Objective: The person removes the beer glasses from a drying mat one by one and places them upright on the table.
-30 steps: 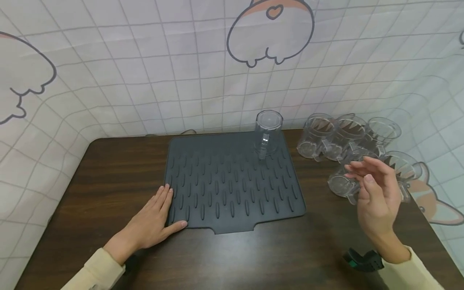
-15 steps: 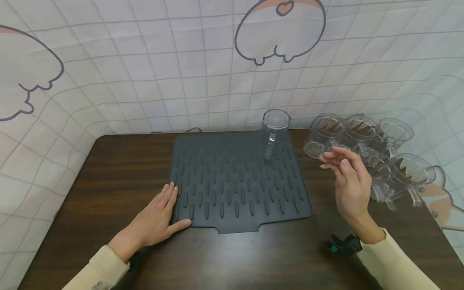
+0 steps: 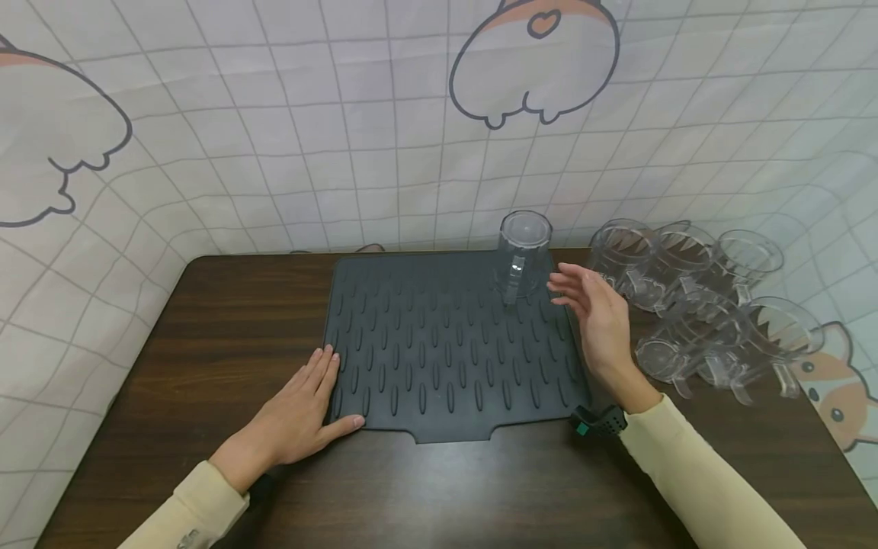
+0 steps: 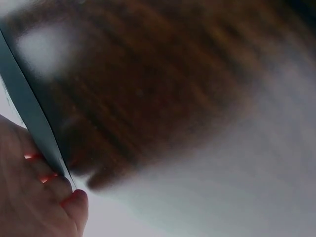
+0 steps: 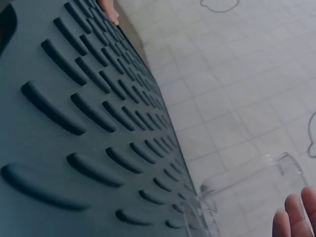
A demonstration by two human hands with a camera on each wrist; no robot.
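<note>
On the ribbed dark grey mat (image 3: 425, 423) a clear mug (image 3: 524, 252) stands at the far right corner, seemingly bottom up, its handle towards me. My left hand (image 3: 291, 415) rests on the mat's left edge, fingers straight and thumb out on the front corner. My right hand (image 3: 604, 332) is over the mat's right edge, just right of the clear mug, fingers loosely bent and holding nothing. In the right wrist view the fingertips (image 5: 296, 217) are close to the clear mug (image 5: 247, 187); whether they touch it I cannot tell.
Several clear mugs with handles (image 3: 778, 335) stand in two rows on the right of the brown wooden table (image 3: 226, 343). A tiled-pattern cloth (image 3: 309, 152) with cartoon prints hangs behind and at both sides. A black wrist device (image 3: 598, 421) is at my right sleeve.
My right hand has moved left from the group of mugs to beside the mug on the mat. My left hand has stayed on the mat. The head view has shifted a little.
</note>
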